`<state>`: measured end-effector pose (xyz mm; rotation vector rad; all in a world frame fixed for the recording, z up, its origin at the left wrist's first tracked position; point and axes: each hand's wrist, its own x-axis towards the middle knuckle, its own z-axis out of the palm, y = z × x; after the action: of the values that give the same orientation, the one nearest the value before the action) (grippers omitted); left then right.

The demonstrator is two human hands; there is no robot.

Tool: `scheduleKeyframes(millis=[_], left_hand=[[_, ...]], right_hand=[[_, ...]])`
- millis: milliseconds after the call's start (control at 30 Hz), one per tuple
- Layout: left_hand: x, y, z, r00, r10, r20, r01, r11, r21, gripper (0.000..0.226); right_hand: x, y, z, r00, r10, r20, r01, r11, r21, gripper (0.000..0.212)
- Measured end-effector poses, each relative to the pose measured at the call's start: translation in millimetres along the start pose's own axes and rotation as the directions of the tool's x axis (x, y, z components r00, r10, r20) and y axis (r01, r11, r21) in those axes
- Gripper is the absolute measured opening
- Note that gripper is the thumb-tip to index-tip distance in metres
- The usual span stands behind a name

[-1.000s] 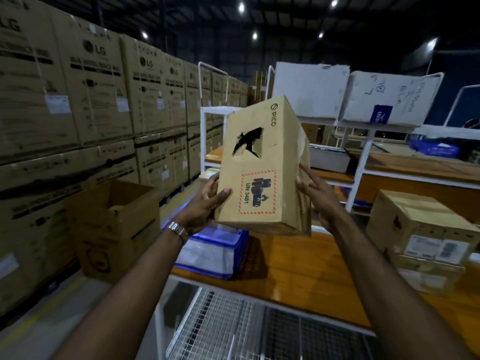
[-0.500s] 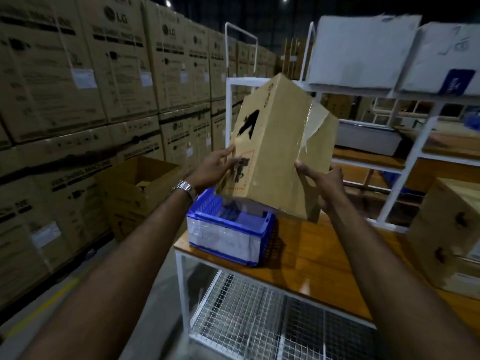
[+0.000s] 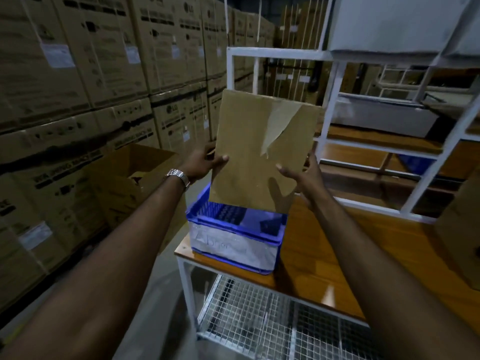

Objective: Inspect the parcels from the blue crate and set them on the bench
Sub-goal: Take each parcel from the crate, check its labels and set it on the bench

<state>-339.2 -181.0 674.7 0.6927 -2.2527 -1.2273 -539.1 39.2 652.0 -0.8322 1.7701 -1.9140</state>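
Note:
I hold a brown cardboard parcel [image 3: 259, 152] upright in the air above the blue crate [image 3: 233, 242], its plain face with a torn strip of clear tape turned toward me. My left hand [image 3: 205, 162] grips its left edge, thumb on the front face. My right hand [image 3: 301, 178] holds the lower right edge, thumb on the front and fingers behind. The crate sits on the left end of the wooden bench [image 3: 324, 255] and bears a white label on its near wall. Dark items lie inside it.
Another brown carton [image 3: 462, 229] stands on the bench at the far right. A wire-mesh shelf [image 3: 272, 326] lies under the bench. A white rack frame [image 3: 337, 105] rises behind. An open carton [image 3: 135, 183] and stacked large cartons [image 3: 91, 74] fill the left.
The parcel has turned, so the printed side with the torn hole now faces away and the plain taped face shows. My view has dropped and shifted left toward the crate.

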Motion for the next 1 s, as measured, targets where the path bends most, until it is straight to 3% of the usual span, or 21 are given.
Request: scheduleKeyframes(millis=[167,267,433,567,633,767,900,1000], left_hand=[[41.3,-61.4,-5.2,0.997,0.058,0.041,-0.059,0.998,0.016,0.046],[60.7,-95.7,-6.3,0.995,0.071,0.065,-0.08,0.985,0.15,0.039],[79.8,-139.1,3.1,0.991,-0.023,0.134,-0.021,0.948,0.316,0.043],[90.4,-162.6,18.3,0.999,-0.015,0.049,-0.012,0.862,0.506,0.057],[93.2,-163.9,25.3,0.999,-0.04,0.029,0.017,0.824,0.566,0.062],[92.7,-167.3,34.9,0.998,-0.064,0.011,0.044,0.793,0.608,0.062],[89.7,-174.5,43.0,0.999,-0.036,-0.04,0.053,0.791,0.609,0.076],[90.2,-183.6,48.7,0.999,-0.03,-0.019,0.035,0.746,0.665,0.077]], right_hand=[[21.7,31.7,23.1,0.998,0.053,-0.041,-0.055,0.998,-0.044,0.094],[29.4,49.0,36.2,0.995,0.073,-0.066,-0.078,0.994,-0.079,0.091],[44.2,86.4,50.8,0.982,0.17,-0.088,-0.18,0.976,-0.126,0.089],[54.3,112.8,51.3,0.96,0.266,-0.087,-0.277,0.949,-0.152,0.087],[56.9,121.9,52.2,0.951,0.295,-0.096,-0.308,0.937,-0.163,0.096],[69.7,150.9,48.3,0.926,0.355,-0.13,-0.375,0.907,-0.191,0.138],[104.3,225.8,30.9,0.921,0.364,-0.14,-0.387,0.899,-0.207,0.171],[100.1,231.8,34.6,0.918,0.365,-0.157,-0.391,0.899,-0.197,0.169]])
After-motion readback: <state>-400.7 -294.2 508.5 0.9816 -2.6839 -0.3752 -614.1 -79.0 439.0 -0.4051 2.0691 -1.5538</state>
